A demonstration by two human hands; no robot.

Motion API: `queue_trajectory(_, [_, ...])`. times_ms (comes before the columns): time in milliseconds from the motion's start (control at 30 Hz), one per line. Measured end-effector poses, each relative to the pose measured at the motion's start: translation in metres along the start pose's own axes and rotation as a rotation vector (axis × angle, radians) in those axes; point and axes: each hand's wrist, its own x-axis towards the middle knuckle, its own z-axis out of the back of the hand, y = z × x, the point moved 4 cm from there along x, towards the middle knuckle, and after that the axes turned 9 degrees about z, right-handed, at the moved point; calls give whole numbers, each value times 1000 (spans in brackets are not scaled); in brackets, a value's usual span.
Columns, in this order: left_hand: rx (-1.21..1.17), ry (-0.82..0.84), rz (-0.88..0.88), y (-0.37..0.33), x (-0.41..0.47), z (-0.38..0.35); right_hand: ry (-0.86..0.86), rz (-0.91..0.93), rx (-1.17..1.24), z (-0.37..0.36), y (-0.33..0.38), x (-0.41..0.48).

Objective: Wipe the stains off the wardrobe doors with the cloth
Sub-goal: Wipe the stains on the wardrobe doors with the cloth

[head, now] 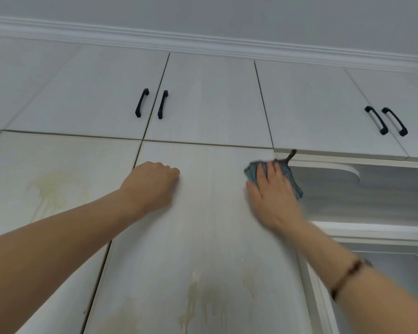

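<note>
I look up at pale wood-grain wardrobe doors. My right hand (270,189) presses a blue-grey cloth (252,172) flat against the upper right corner of the middle tall door (203,225), fingers spread and straight; the hand is blurred. My left hand (155,182) is curled into a loose fist and rests against the same door near its upper left, holding nothing. Yellowish drip stains (196,300) mark the lower part of this door. A larger yellow stain (51,189) runs down the door to the left.
Above are small upper cabinet doors with black handles (163,104) and a second pair (386,121) at the right. A white cornice (203,44) meets the grey ceiling. Right of the wiped door is an open niche with a curved white trim (348,168).
</note>
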Motion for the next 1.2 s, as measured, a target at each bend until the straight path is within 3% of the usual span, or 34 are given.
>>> queue_trajectory(133, [4,22,-1,-1,-5,2,14,-123,-32,4,2,51])
queue_trajectory(167, [1,34,-2,-1,-6,1,15,-48,-44,3,22,39])
queue_trajectory(267, [-7,53,-32,-1,-9,-6,155,419,27,-11,91,-41])
queue_trajectory(333, [-5,74,-45,0,-11,-10,163,522,35,-11,86,-53])
queue_trajectory(367, [-4,90,-52,0,-13,-11,105,460,-12,-8,72,-38])
queue_trajectory(433, [-17,117,-56,1,-14,-11,-4,137,-58,2,34,7])
queue_trajectory(500, [-37,127,-57,4,-16,-13,21,-139,12,6,19,38])
queue_trajectory(533, [-48,129,-57,5,-16,-14,14,-164,26,2,31,42])
queue_trajectory(567, [-62,137,-54,7,-17,-14,2,-101,19,-5,54,38])
queue_trajectory(667, [-112,156,-47,11,-22,-12,100,438,59,-30,135,-28])
queue_trajectory(733, [-143,193,-57,13,-25,-10,167,646,74,-28,139,-51])
queue_trajectory(800, [-165,249,-78,17,-27,-11,58,530,26,-20,103,-24])
queue_trajectory(867, [-190,297,-101,23,-30,-13,-69,175,-66,-8,51,18])
queue_trajectory(933, [-215,319,-120,26,-32,-15,-63,-123,-46,3,20,45])
queue_trajectory(1000, [-234,310,-130,28,-32,-16,-58,-245,25,4,33,58])
queue_trajectory(1067, [-240,300,-117,29,-33,-17,-58,-79,41,-3,74,53])
queue_trajectory(1167, [-232,260,-112,28,-30,-18,68,462,73,-19,128,-2])
queue_trajectory(1200, [-231,251,-111,28,-30,-17,132,554,125,-16,128,-19])
